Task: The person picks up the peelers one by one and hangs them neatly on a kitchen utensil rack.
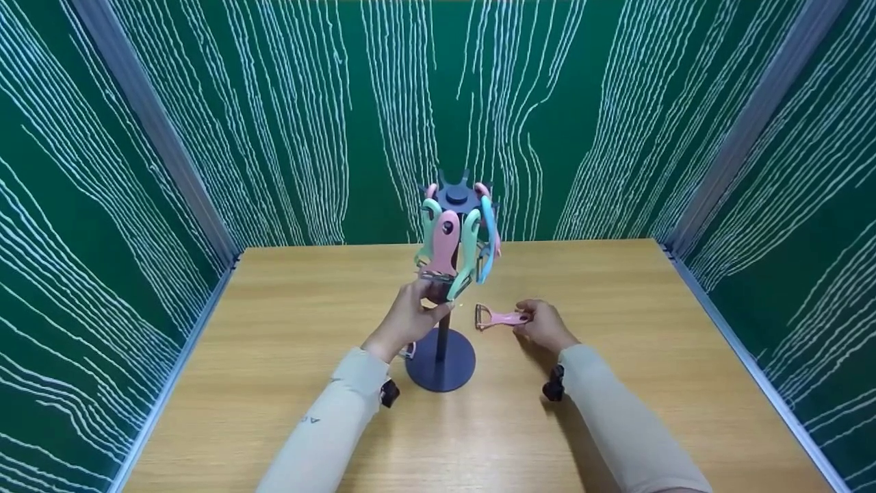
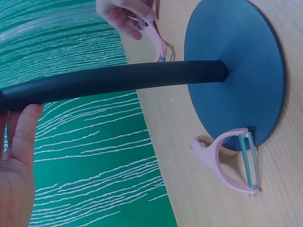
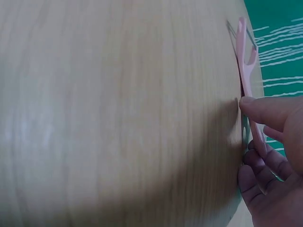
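A dark display stand (image 1: 443, 349) with a round base stands upright, and several peelers hang from its top. A pink peeler (image 1: 446, 236) hangs at the front between green ones, with a blue peeler (image 1: 487, 239) at the right. My left hand (image 1: 409, 316) grips the upper pole just below the hanging peelers. To the right of the stand, my right hand (image 1: 545, 324) pinches the handle of another pink peeler (image 1: 505, 318) low over the table, its blade end pointing left. In the left wrist view, a loose pink peeler (image 2: 215, 158) lies against the base (image 2: 236, 38).
The wooden table (image 1: 308, 287) is bounded by green walls (image 1: 397, 103) with white wavy lines at the back and sides. Grey metal posts (image 1: 164, 130) stand in the corners. A dark wrist camera (image 1: 554, 383) sits on each sleeve.
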### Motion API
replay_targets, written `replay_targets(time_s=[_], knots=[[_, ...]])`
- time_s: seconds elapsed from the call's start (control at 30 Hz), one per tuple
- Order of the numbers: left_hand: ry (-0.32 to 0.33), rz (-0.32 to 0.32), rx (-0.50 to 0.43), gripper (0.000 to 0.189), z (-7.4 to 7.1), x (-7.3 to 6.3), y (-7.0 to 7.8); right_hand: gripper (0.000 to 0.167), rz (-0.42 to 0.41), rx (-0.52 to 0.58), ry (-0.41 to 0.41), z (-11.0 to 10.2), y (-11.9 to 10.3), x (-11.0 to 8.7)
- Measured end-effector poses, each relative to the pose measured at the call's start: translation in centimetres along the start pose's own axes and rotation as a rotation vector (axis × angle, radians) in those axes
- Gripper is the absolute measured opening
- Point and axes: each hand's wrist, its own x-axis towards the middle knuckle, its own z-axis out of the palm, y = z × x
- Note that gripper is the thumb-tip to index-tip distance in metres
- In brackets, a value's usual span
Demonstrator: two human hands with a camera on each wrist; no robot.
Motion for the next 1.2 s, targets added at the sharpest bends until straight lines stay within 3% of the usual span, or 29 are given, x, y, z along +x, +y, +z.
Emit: replay_targets(time_s=[0.27,0.37,0.6,0.7,0.93,1.07,1.2], knots=[[-0.013,0.049,0.004,0.040,-0.2,0.0,-0.1,0.033,0.008,-0.138,-0.050,0.1,-0.3,-0.3],[-0.016,0.051,0.001,0.039,-0.1,0.0,-0.2,0.031,0.031,-0.150,-0.061,0.0,-0.5,-0.6],[-0.017,0.031,-0.008,0.041,-0.1,0.0,-0.2,0.032,-0.007,-0.126,-0.023,-0.7,-1.2,-1.6],[-0.012,0.036,-0.010,0.039,-0.1,-0.1,-0.2,0.036,-0.020,-0.058,0.009,-1.0,-1.5,-2.1],[-0.011,0.012,-0.012,0.040,-0.1,-0.2,-0.1,0.035,-0.029,0.220,0.071,-1.4,-2.1,-2.9],[-0.013,0.020,-0.009,0.038,-0.1,-0.2,0.0,0.032,-0.064,0.253,0.120,-1.7,-2.7,-3.2],[-0.012,0.043,-0.002,0.039,-0.1,-0.2,0.1,0.040,-0.117,0.265,0.132,-2.1,-3.9,-3.5]])
